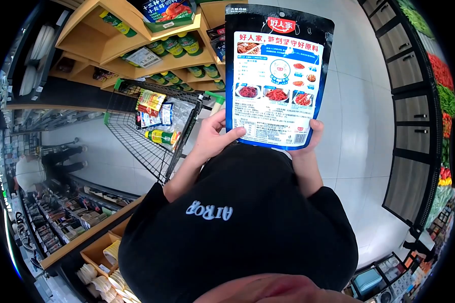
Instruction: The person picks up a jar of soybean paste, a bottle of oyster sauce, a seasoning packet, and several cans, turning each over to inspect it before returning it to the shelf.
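Note:
A large blue and black seasoning pouch [275,108] is held upright, its printed back turned towards me. My left hand [217,135] grips the lower left corner, the thumb lying across the front. At the lower right edge, my right hand [309,137] is closed on the same pouch, with most of its fingers hidden behind it. Red crayfish pictures and small text cover the white panel. Left of my hands is a wire shopping cart [117,132] with green corners. Inside it lie a yellow and green container [162,137] and several packets [150,102].
Wooden shelves [131,58] with green and yellow containers stand behind the cart. A dark cabinet row [412,116] runs along the right, with vegetables [445,96] beyond it. Another person [35,169] is at the far left. Pale tiled floor [356,131] lies between.

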A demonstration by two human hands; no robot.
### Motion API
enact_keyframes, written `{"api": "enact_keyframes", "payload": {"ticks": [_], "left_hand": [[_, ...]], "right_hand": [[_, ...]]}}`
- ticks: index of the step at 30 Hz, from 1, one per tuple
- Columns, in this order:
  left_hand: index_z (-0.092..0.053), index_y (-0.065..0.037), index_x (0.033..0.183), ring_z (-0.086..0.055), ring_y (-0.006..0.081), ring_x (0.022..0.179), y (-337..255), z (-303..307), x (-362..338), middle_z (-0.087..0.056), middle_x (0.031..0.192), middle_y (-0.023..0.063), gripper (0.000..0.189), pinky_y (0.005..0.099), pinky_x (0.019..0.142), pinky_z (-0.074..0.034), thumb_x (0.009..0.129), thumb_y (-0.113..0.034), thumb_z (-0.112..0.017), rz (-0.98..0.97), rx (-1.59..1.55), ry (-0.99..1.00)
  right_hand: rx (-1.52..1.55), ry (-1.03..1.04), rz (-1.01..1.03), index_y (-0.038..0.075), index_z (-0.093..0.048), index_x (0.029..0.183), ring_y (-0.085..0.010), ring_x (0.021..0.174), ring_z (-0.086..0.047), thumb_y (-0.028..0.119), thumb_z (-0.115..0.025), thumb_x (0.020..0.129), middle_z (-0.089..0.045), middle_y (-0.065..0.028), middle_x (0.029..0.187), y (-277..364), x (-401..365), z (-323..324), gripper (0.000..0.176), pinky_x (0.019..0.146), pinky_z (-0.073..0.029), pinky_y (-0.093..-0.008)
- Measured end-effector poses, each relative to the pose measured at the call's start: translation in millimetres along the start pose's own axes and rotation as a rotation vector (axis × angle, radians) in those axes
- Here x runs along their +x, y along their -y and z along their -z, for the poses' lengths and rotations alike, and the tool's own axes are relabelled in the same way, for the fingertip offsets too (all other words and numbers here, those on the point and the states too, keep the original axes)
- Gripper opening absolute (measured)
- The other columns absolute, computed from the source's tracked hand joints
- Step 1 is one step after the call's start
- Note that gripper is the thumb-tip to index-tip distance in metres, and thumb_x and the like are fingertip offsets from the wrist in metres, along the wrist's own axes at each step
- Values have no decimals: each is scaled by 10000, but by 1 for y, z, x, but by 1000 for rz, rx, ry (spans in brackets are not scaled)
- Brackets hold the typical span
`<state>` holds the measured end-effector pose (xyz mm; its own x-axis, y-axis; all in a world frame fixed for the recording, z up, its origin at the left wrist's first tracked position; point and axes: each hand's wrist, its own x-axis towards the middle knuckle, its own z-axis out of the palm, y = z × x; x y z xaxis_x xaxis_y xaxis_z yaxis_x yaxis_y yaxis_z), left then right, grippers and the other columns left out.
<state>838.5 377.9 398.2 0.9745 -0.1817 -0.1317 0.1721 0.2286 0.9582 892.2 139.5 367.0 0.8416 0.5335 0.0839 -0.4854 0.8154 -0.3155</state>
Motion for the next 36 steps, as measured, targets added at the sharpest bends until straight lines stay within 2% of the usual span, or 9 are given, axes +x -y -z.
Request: {"api": "enact_keyframes", "payload": {"ticks": [8, 13, 22, 23, 27, 30, 34, 35, 36], "left_hand": [[-600, 31, 1169, -630, 108, 945, -2, -2, -3, -670, 1075, 76, 376, 255, 854, -486, 837, -98, -722, -30, 61, -20], [-610, 28, 1150, -632, 103, 928, 1, -3, -5, -674, 1061, 69, 353, 251, 841, -492, 838, -94, -719, -25, 69, -27], [-609, 21, 1158, -630, 109, 954, 2, -4, -7, -676, 1060, 65, 361, 261, 860, -494, 837, -100, -724, -9, 99, -55], [-567, 39, 1216, -617, 145, 997, 1, -3, -7, -649, 1106, 95, 388, 285, 885, -484, 860, -67, -680, -10, 115, -13], [-528, 31, 1275, -611, 128, 1010, 2, -3, -6, -626, 1177, 95, 466, 285, 899, -481, 855, -79, -698, 5, 140, 35], [-439, 1, 1366, -585, 152, 1099, 5, -7, -2, -574, 1256, 99, 575, 310, 953, -454, 862, -105, -694, -78, 78, -98], [-349, -70, 1447, -444, 231, 1290, 10, 0, -2, -385, 1458, 110, 699, 398, 1044, -376, 855, -195, -698, -149, 338, -70], [-323, -71, 1467, -393, 238, 1337, 8, -3, -4, -342, 1502, 99, 716, 394, 1066, -355, 847, -123, -676, -119, 302, -21], [-233, -79, 1504, -314, 248, 1392, 18, -1, -5, -255, 1545, 105, 833, 419, 1096, -319, 835, -204, -712, -101, 272, 93]], "right_hand": [[-46, -27, 10, 15, -254, 1459, -386, 1287, -459, 364, -610, 819, -390, -228, 1450, 0, -1, -4, 812, 963, -480, -540], [-2, -4, 6, -3, -315, 1427, -353, 1237, -518, 299, -600, 837, -473, -205, 1390, 0, -2, -10, 721, 935, -516, -466], [-40, -10, -9, 13, -264, 1454, -384, 1276, -472, 376, -596, 819, -411, -229, 1433, 0, -3, 3, 804, 949, -499, -508], [-3, -16, -12, 9, -261, 1454, -387, 1277, -470, 369, -603, 809, -409, -230, 1435, 0, -5, 5, 814, 962, -485, -511], [-45, -128, 55, -13, -301, 1437, -375, 1262, -484, 333, -646, 757, -431, -223, 1424, 4, -13, 10, 837, 1000, -451, -489], [-179, -97, 132, -31, -285, 1438, -369, 1235, -513, 316, -649, 757, -455, -224, 1403, 10, -12, 13, 847, 979, -474, -463], [-388, -113, 57, -42, -277, 1440, -354, 1271, -481, 326, -643, 780, -443, -211, 1416, 16, -15, 19, 840, 1040, -417, -458], [-475, -168, 32, -40, -277, 1443, -346, 1278, -474, 343, -646, 790, -440, -202, 1421, 11, -17, 19, 842, 1057, -399, -456], [-562, -223, 12, -37, -276, 1445, -339, 1286, -468, 361, -649, 801, -436, -193, 1426, 3, -23, 22, 844, 1074, -380, -453]]}}
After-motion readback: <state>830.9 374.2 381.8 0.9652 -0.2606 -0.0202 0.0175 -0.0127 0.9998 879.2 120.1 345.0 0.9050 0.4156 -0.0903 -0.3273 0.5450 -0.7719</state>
